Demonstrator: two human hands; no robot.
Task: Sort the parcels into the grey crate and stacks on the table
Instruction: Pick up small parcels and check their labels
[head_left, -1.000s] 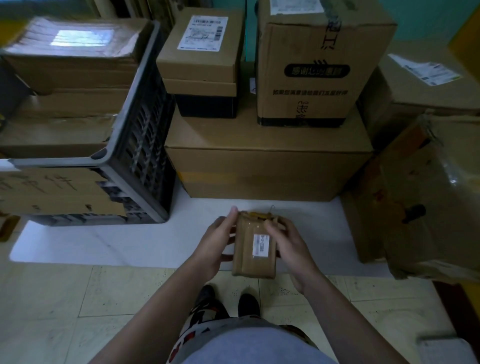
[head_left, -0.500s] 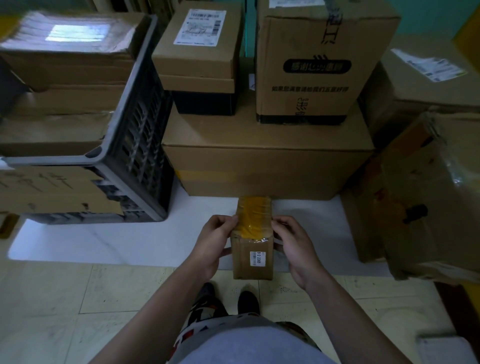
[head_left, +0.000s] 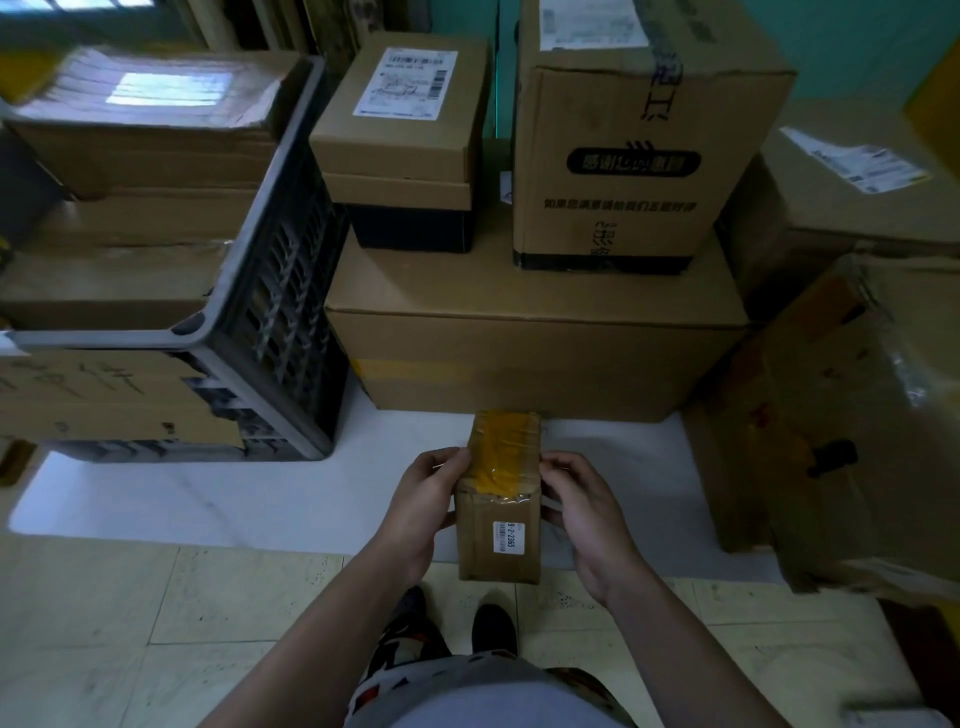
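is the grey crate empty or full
Full: stacked cardboard parcels fill the grey crate to about rim level.

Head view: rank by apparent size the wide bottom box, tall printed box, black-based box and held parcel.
Largest first:
wide bottom box
tall printed box
black-based box
held parcel, smallest despite being nearest

A parcel storeroom or sorting room is indicated. Taped cardboard boxes (head_left: 535, 358) bearing printed shipping labels (head_left: 405, 83) are stacked across the centre and right of the frame on a low white table (head_left: 208, 499). At the left, a grey crate (head_left: 280, 291) is packed with flat parcels (head_left: 130, 270). A tiled floor (head_left: 156, 623) is seen below and a teal wall (head_left: 852, 47) at the upper right.
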